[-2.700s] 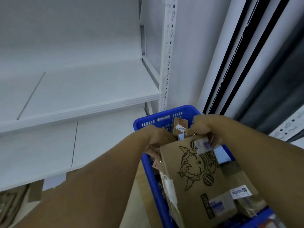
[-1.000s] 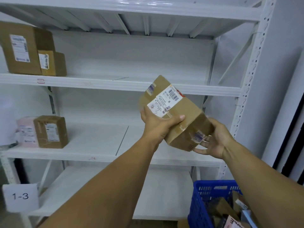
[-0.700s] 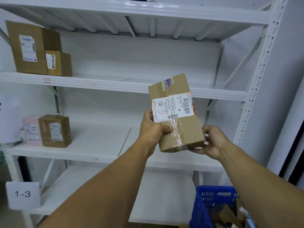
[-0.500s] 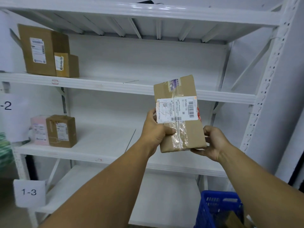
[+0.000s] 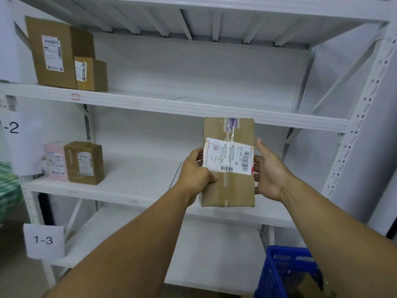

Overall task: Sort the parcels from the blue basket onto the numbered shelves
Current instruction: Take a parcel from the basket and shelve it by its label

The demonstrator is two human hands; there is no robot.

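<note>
I hold a brown cardboard parcel (image 5: 229, 186) upright in front of the white shelving, its white shipping label facing me. My left hand (image 5: 196, 171) grips its left edge, thumb across the front. On the parcel's right side rests my right hand (image 5: 268, 171), palm against the box, thumb up; its fingers are hidden behind the parcel. The blue basket (image 5: 281, 274) sits at the bottom right, with a bit of cardboard showing inside. The parcel hangs level with the middle shelf (image 5: 133, 183), just below the shelf above.
Two brown boxes (image 5: 64, 54) stand on the upper shelf (image 5: 150, 104) at the left. A pink parcel (image 5: 54, 161) and a brown box (image 5: 84, 162) sit on the middle shelf's left end. Paper signs read "-2" (image 5: 11, 127) and "1-3" (image 5: 43, 240). A perforated upright (image 5: 361, 117) bounds the right side.
The parcel came out of the blue basket and rose in front of the shelves. It has turned from tilted to upright, label toward me. My view has shifted right and closer.
</note>
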